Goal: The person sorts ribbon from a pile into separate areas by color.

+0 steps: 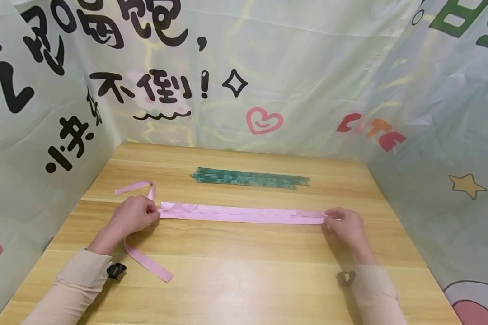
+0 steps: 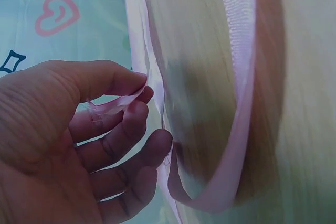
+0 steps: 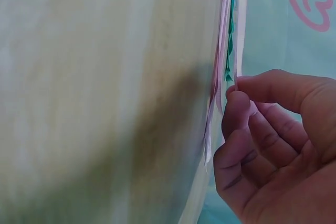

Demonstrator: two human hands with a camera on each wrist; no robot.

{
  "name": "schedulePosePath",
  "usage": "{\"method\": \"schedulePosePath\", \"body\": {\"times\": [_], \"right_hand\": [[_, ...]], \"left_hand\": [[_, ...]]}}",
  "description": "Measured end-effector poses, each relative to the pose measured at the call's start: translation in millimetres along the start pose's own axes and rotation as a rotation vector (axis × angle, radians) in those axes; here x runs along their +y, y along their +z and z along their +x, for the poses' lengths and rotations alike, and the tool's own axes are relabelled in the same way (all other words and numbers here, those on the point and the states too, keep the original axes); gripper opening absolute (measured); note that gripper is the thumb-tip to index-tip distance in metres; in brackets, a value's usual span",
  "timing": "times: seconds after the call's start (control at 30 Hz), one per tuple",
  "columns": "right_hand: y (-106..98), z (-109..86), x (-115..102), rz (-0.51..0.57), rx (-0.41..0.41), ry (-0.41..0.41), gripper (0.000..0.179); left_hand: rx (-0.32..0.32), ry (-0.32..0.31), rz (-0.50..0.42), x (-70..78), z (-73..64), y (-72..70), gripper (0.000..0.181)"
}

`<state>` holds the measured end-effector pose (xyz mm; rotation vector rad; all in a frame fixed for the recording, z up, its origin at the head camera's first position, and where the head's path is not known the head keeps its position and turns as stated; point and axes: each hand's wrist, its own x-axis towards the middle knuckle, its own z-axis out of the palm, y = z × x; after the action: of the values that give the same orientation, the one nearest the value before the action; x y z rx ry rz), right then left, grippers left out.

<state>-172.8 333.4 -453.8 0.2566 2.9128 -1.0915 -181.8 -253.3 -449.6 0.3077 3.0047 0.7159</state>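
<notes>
Several pink ribbon strips [image 1: 244, 214] run side by side across the table between my two hands. My left hand [image 1: 133, 214] pinches a ribbon end between thumb and forefinger at the strips' left end; the frayed tip shows in the left wrist view. A loose pink ribbon [image 1: 148, 262] curves out below that hand, and another length [image 1: 133, 187] bends away above it. At the right end, my right hand [image 1: 345, 228] pinches a ribbon between thumb and forefinger, seen closely in the right wrist view. Behind the pink strips lies a row of green ribbons [image 1: 250, 177] with uneven ends.
The wooden table [image 1: 244, 280] is enclosed at the back and sides by a pale printed cloth [image 1: 309, 67] with lettering, a heart and a star. Dark bands or clips [image 1: 116, 271] sit at the sleeve cuffs.
</notes>
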Motion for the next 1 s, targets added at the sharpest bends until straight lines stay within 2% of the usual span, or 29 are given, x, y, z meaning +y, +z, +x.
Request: {"method": "schedulePosePath", "body": {"times": [0.33,0.5,0.6,1.0], "right_hand": [[-0.9,-1.4,2.9,-0.008,0.000,-0.029,0.023],[-1.6,-1.8,3.7,-0.013,-0.034,-0.008,0.022],[-3.1,-1.8,4.5,-0.020,-0.050,-0.021,0.022],[-3.0,-1.2,7.4,-0.056,-0.044,-0.038,0.022]], "left_hand": [[-0.077,-0.037,0.005,0.0,2.1,-0.4,0.014],[-0.084,-0.044,0.009,-0.2,3.4,0.5,0.013],[-0.089,-0.043,0.009,-0.5,4.3,1.1,0.012],[-0.093,-0.051,0.041,-2.8,6.9,2.7,0.013]]}}
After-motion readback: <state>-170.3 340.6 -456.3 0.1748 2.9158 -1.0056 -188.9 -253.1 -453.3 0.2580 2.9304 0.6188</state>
